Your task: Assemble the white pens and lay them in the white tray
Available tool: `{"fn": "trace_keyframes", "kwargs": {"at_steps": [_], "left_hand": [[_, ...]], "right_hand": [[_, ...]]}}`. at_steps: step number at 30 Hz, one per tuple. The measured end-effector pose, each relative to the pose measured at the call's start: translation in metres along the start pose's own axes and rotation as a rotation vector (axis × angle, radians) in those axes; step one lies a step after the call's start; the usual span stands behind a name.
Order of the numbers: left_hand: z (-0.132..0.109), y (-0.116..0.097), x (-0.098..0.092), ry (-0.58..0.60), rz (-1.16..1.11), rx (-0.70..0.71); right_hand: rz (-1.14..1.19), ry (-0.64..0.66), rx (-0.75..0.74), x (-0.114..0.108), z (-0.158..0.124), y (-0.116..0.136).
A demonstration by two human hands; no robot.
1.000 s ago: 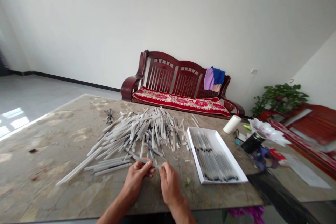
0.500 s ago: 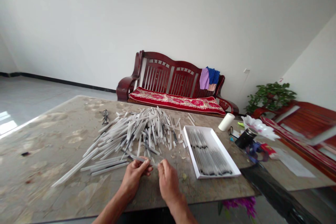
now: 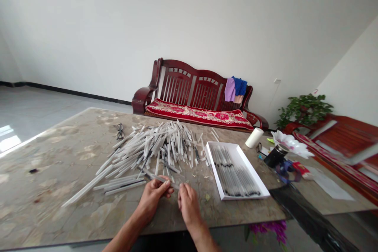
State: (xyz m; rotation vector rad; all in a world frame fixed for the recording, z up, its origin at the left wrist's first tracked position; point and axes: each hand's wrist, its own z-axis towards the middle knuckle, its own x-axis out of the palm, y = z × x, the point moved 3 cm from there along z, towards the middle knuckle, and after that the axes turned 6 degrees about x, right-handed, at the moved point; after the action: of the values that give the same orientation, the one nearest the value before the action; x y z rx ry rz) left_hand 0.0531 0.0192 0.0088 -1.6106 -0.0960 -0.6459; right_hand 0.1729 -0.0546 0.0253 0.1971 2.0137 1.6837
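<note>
My left hand (image 3: 152, 199) is shut on a thin, clear plastic tube (image 3: 161, 179), which points to the right toward my right hand (image 3: 188, 206). The curled fingers of my right hand are at the tube's far end, and I cannot tell if they grip it. Just beyond my hands lies a large, jumbled pile of white and clear plastic tubes (image 3: 159, 147), with some dark pen refills among them. Several longer tubes (image 3: 124, 184) lie loose near my left hand. To the right, a white tray (image 3: 215, 165) holds dark-marked refills side by side.
The marble-like table (image 3: 53, 157) carries a pair of glasses (image 3: 119, 131), a white roll (image 3: 254, 138), a black jar (image 3: 276, 156), a white paper flower (image 3: 291, 144), and a black plastic sheet (image 3: 307, 208). Behind stands a red wooden bench (image 3: 191, 86).
The view has shifted slightly, so the table sits further left in the frame than a second ago. My right fingers have curled in; the left hand keeps the tube.
</note>
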Motion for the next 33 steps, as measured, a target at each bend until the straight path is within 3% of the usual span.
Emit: {"fn": "trace_keyframes", "kwargs": {"at_steps": [2,4,6,9,11,13,17,18,21,23,25,29,31,33], "left_hand": [[0.0,0.0,0.001,0.017,0.007,0.005],[0.001,-0.001,0.001,0.009,0.02,0.003],[0.002,-0.002,0.0,-0.022,0.029,-0.008],[0.002,-0.001,-0.001,-0.057,0.029,-0.024],[0.002,0.0,-0.001,-0.038,0.024,-0.026],[0.001,0.0,0.0,-0.003,0.023,-0.022],[0.001,0.0,0.0,0.007,0.03,-0.014],[0.001,0.001,0.0,-0.007,0.032,-0.013],[0.002,0.002,-0.002,-0.025,0.031,-0.015],[0.002,0.003,-0.001,0.012,0.025,-0.018],[0.002,0.004,0.0,0.068,0.024,-0.017],[0.001,0.003,0.002,0.131,0.039,-0.002],[0.001,0.002,0.002,0.103,0.043,-0.006],[0.001,0.001,0.001,0.051,0.036,-0.012]], "right_hand": [[0.177,0.105,0.241,0.007,0.0,-0.008],[0.211,0.165,0.364,0.009,-0.001,-0.009],[0.074,0.128,0.264,0.002,-0.002,-0.001],[-0.213,-0.046,-0.09,-0.01,-0.003,0.015],[-0.277,-0.127,-0.206,-0.011,-0.004,0.018],[-0.195,-0.108,-0.11,-0.007,-0.002,0.01],[0.027,0.096,0.276,0.003,0.001,-0.008],[0.008,0.112,0.267,0.001,0.0,-0.007],[-0.148,0.008,-0.02,-0.008,0.0,0.005],[-0.171,-0.052,-0.128,-0.011,-0.002,0.009],[-0.056,-0.02,-0.012,-0.008,-0.003,0.003],[0.242,0.201,0.383,0.005,-0.006,-0.014],[0.158,0.243,0.387,0.002,-0.007,-0.011],[-0.055,0.184,0.219,-0.008,-0.006,0.0]]}}
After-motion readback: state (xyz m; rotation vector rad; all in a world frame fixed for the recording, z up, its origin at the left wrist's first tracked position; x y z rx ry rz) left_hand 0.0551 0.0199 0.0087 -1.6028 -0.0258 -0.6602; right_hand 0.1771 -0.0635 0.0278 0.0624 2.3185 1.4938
